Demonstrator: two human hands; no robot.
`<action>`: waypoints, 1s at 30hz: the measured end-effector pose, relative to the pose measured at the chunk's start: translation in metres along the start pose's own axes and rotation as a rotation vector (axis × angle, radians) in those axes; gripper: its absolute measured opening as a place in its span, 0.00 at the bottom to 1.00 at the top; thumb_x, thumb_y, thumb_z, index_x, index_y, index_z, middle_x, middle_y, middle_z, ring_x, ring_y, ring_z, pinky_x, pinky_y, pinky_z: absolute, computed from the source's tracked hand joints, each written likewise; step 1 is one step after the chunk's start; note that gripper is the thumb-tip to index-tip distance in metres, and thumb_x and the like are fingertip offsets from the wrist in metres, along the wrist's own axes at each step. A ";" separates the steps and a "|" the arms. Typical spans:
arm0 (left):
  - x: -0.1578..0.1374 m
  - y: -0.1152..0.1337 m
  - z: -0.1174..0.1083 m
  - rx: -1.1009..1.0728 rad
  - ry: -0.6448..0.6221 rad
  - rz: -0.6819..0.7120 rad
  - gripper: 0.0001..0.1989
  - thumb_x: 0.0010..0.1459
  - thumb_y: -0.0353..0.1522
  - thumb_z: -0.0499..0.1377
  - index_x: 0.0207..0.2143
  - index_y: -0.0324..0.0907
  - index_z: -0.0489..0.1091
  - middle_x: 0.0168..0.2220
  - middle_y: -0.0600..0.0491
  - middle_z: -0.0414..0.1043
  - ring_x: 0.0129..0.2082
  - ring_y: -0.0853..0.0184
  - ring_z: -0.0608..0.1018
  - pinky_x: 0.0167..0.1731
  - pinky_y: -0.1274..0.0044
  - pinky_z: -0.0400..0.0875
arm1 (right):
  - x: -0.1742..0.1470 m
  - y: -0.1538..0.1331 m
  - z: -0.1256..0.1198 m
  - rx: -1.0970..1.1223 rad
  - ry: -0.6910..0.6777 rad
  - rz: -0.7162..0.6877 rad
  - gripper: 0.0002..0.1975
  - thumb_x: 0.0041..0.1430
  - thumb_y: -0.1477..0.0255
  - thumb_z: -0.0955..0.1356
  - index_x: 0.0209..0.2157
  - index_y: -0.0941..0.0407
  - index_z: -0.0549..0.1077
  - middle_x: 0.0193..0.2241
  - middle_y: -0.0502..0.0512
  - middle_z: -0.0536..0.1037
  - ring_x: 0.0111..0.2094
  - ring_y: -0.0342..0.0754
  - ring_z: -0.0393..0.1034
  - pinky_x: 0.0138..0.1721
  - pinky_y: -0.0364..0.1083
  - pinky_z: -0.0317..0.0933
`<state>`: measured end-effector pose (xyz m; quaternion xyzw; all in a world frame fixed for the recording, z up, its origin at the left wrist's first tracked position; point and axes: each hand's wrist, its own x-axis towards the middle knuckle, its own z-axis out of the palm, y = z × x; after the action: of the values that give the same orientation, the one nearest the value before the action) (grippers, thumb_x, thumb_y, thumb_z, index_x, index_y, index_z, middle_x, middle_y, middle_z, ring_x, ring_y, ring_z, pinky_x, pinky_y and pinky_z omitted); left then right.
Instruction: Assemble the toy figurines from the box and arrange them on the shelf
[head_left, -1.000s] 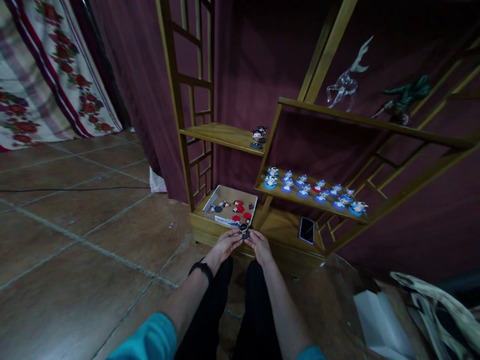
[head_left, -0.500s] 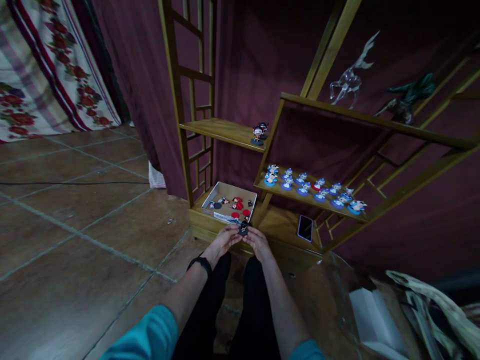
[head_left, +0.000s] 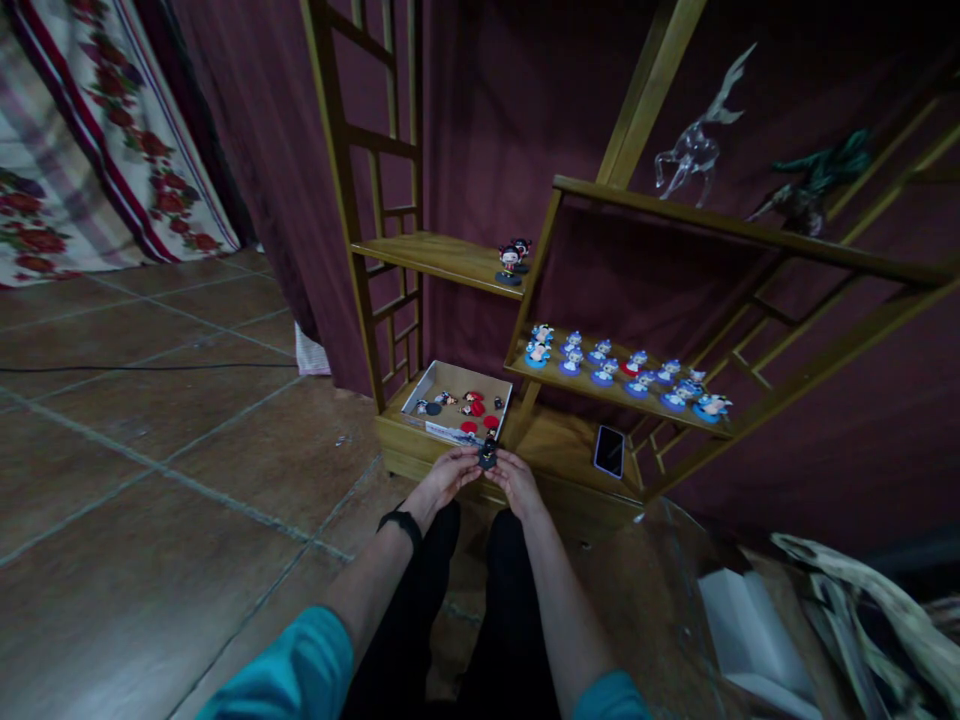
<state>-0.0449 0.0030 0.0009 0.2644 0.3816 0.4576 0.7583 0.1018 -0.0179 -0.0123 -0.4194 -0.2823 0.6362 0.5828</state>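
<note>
A small black figurine point(head_left: 487, 452) on a dark round base is held between my two hands, just in front of the cardboard box. The fingertips of my left hand point(head_left: 453, 472) close on its left side. From the other side my right hand point(head_left: 516, 480) pinches the base. Inside the open box point(head_left: 491, 384) lie several loose figurines point(head_left: 472, 404) with red and dark parts, and red round bases point(head_left: 469, 428). Two dark-haired figurines point(head_left: 509, 262) stand at the right end of the upper left shelf point(head_left: 427, 254).
Several blue and white figurines point(head_left: 604, 372) stand in rows on the middle shelf. Below lies a phone point(head_left: 609, 451). A clear horse-like ornament point(head_left: 688, 160) and a dark green statue point(head_left: 817, 185) occupy the top shelf. A white box point(head_left: 750, 630) sits on the floor at right.
Both hands keep hold of the black figurine in nearly the same place. The camera view has shifted slightly, and the shelves appear a little farther left and higher.
</note>
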 end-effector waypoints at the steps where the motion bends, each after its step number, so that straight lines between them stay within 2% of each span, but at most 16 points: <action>1: 0.000 0.000 0.000 0.003 -0.005 -0.003 0.10 0.47 0.20 0.59 0.34 0.36 0.69 0.27 0.49 0.74 0.23 0.73 0.75 0.29 0.79 0.72 | 0.000 0.000 -0.001 0.000 -0.005 0.008 0.13 0.44 0.71 0.70 0.35 0.57 0.72 0.27 0.53 0.77 0.26 0.41 0.70 0.34 0.44 0.66; 5: -0.001 0.001 0.001 -0.015 0.010 0.010 0.09 0.49 0.21 0.57 0.35 0.36 0.69 0.27 0.49 0.74 0.22 0.73 0.75 0.28 0.80 0.72 | -0.001 -0.002 -0.003 -0.011 -0.051 0.054 0.17 0.43 0.72 0.70 0.40 0.56 0.71 0.27 0.52 0.77 0.27 0.42 0.70 0.35 0.46 0.66; 12: -0.001 0.000 0.000 -0.059 0.035 0.056 0.03 0.50 0.22 0.57 0.28 0.36 0.68 0.23 0.52 0.72 0.20 0.75 0.73 0.24 0.84 0.69 | -0.007 -0.007 -0.001 -0.050 -0.187 0.130 0.23 0.43 0.74 0.70 0.45 0.55 0.69 0.27 0.51 0.76 0.28 0.42 0.71 0.37 0.47 0.66; 18: -0.001 0.001 0.002 -0.053 0.066 0.069 0.02 0.50 0.24 0.59 0.27 0.36 0.69 0.21 0.53 0.70 0.18 0.77 0.71 0.20 0.86 0.67 | -0.011 -0.008 0.004 -0.032 -0.184 0.105 0.24 0.39 0.76 0.72 0.42 0.55 0.69 0.27 0.49 0.75 0.29 0.43 0.72 0.39 0.48 0.66; 22: -0.002 0.002 0.002 -0.057 0.037 0.052 0.01 0.51 0.25 0.59 0.28 0.36 0.70 0.20 0.53 0.70 0.18 0.77 0.70 0.21 0.85 0.66 | -0.013 -0.008 0.006 -0.027 -0.178 0.068 0.24 0.35 0.77 0.73 0.39 0.56 0.68 0.30 0.50 0.75 0.32 0.45 0.72 0.40 0.49 0.65; 30: -0.004 0.000 -0.001 -0.026 -0.088 -0.014 0.13 0.45 0.21 0.62 0.36 0.36 0.71 0.29 0.50 0.74 0.25 0.74 0.75 0.29 0.82 0.69 | -0.014 -0.007 0.008 -0.020 -0.106 -0.026 0.22 0.36 0.75 0.74 0.37 0.56 0.67 0.28 0.48 0.74 0.31 0.43 0.72 0.41 0.49 0.65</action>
<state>-0.0471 -0.0004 0.0015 0.2719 0.3436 0.4451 0.7810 0.0984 -0.0292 0.0002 -0.3872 -0.3245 0.6473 0.5708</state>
